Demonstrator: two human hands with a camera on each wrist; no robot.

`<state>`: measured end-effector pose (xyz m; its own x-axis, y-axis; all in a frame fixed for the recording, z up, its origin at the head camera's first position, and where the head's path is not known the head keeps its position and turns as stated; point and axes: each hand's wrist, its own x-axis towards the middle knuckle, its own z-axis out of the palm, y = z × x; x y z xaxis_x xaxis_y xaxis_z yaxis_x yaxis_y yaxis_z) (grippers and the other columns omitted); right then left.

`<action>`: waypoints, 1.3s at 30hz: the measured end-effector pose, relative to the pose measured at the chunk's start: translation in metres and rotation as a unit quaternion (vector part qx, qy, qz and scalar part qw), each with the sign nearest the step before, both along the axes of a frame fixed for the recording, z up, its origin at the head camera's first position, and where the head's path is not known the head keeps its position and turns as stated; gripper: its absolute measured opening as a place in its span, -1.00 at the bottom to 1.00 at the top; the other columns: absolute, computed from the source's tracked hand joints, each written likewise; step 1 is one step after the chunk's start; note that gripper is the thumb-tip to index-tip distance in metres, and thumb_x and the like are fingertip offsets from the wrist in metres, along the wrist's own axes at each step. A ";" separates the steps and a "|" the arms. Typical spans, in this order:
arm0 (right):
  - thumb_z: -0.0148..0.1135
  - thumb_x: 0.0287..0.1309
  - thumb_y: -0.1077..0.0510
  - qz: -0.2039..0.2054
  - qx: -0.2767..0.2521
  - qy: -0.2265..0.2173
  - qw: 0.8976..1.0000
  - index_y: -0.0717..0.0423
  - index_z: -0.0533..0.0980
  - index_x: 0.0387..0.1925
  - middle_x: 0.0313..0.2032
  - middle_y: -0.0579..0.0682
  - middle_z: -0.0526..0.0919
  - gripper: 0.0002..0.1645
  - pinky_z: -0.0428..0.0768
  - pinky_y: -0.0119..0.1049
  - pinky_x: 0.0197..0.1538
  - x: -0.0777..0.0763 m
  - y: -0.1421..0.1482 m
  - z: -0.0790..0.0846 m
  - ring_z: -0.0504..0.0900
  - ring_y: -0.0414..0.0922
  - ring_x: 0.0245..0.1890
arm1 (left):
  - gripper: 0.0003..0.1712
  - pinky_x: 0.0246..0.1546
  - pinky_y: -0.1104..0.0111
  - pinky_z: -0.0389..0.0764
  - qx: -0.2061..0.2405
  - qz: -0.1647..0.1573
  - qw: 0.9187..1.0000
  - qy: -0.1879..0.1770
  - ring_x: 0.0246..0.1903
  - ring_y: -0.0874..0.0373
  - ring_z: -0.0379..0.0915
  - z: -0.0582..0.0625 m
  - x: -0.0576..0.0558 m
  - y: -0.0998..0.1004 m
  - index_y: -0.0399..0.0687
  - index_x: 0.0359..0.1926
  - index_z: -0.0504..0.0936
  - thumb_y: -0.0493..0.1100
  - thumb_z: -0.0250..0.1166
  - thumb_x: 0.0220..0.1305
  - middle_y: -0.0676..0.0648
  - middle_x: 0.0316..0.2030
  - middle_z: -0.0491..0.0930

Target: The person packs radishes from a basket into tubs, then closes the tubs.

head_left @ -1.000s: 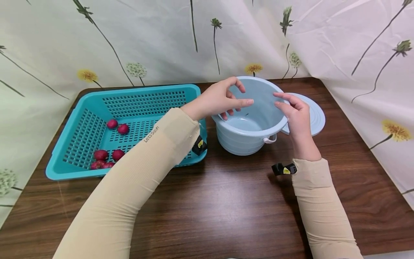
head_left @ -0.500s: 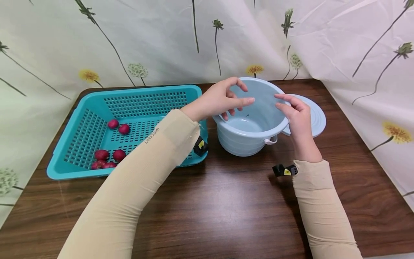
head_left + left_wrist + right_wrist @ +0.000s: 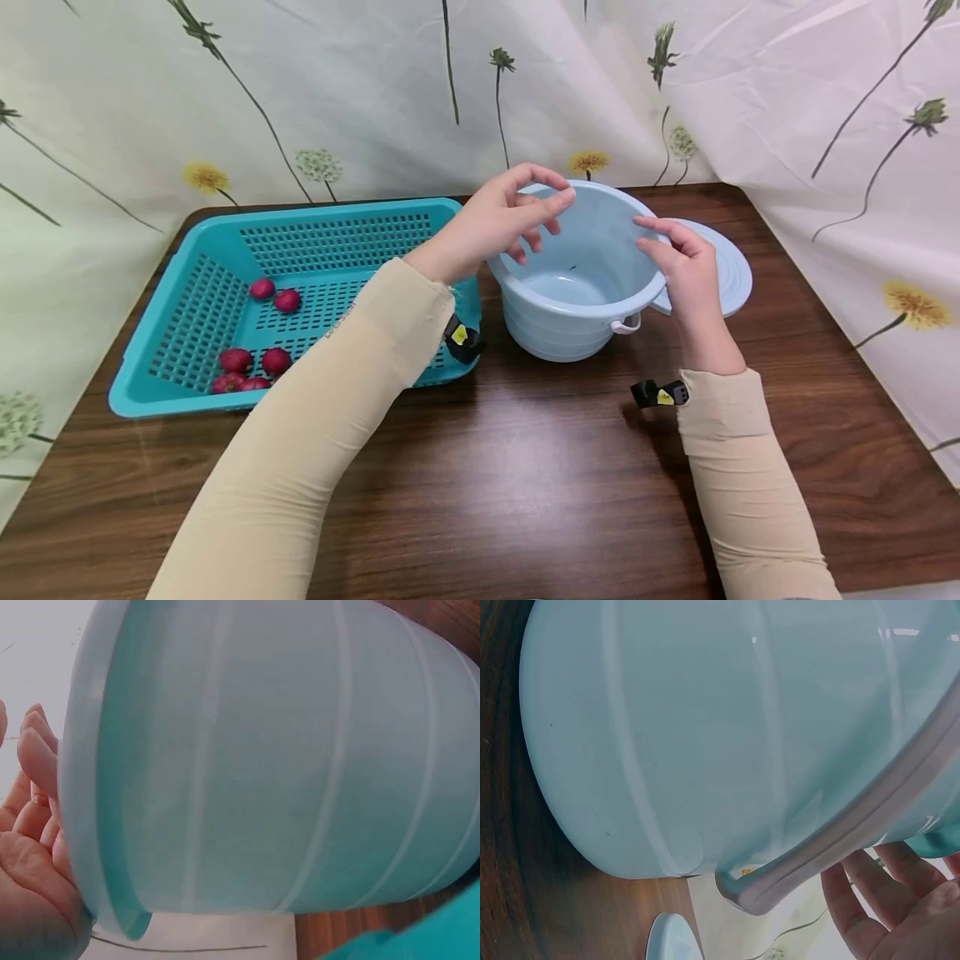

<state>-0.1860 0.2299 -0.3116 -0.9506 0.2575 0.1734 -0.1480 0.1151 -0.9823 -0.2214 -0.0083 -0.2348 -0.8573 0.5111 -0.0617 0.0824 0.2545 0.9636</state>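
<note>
A light blue bucket point(image 3: 558, 335) stands upright on the table, its mouth turned toward the head view. My left hand point(image 3: 504, 218) hangs over its left rim, fingers loosely bent above the opening and holding nothing. Across the mouth, my right hand point(image 3: 692, 275) is at the right rim, thumb and forefinger reaching over the edge. The left wrist view shows the ribbed bucket wall point(image 3: 262, 765), with the left hand point(image 3: 30, 877) past the rim. In the right wrist view, loosely bent fingers of the right hand point(image 3: 907, 915) show just beyond the rim point(image 3: 855, 825). A small dark speck lies inside the bucket.
A teal perforated basket point(image 3: 337, 208) stands left of the bucket, under the left forearm, with several small round crimson fruits point(image 3: 276, 360) inside. A round light blue lid point(image 3: 731, 267) lies right of the bucket. A flowered cloth point(image 3: 405, 100) hangs behind the table point(image 3: 487, 483).
My left hand has lifted slightly and drawn back to the left, its fingertips higher over the bucket's mouth. The right hand, bucket and basket look the same.
</note>
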 end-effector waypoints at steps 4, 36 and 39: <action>0.18 0.28 0.22 0.007 -0.004 0.004 1.000 0.15 0.65 0.06 0.06 -0.13 0.59 -0.66 0.51 -0.45 -0.04 -0.001 -0.001 -0.001 0.47 -0.22 0.13 | -0.60 -0.47 0.34 0.52 -0.001 0.025 1.000 0.012 -0.37 0.01 0.49 0.001 -0.002 -0.011 0.18 0.12 0.48 0.17 0.23 0.37 -0.10 -0.24 0.64; 0.19 0.29 0.16 0.013 -0.001 -0.004 1.000 0.08 0.65 0.07 0.00 -0.21 0.58 -0.66 0.52 -0.43 -0.05 -0.001 0.002 -0.005 0.46 -0.24 0.09 | -0.43 -0.33 0.37 0.55 -0.053 0.130 0.990 0.002 -0.39 0.14 0.47 0.002 -0.005 -0.129 0.13 0.22 0.42 0.27 0.21 0.31 0.00 -0.20 0.60; 0.19 0.29 0.16 0.012 -0.003 -0.004 1.000 0.08 0.66 0.06 0.00 -0.21 0.58 -0.66 0.51 -0.42 -0.04 -0.001 0.002 -0.005 0.46 -0.23 0.10 | -0.40 -0.33 0.37 0.56 -0.056 0.140 0.989 0.006 -0.38 0.14 0.47 0.001 -0.005 -0.140 0.13 0.24 0.41 0.28 0.19 0.31 -0.01 -0.17 0.59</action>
<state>-0.1873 0.2320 -0.3168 -0.9579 0.2349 0.1650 -0.1436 0.1057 -0.9840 -0.2262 -0.1487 -0.2335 -0.9649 0.2448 -0.0947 0.0041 0.3747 0.9272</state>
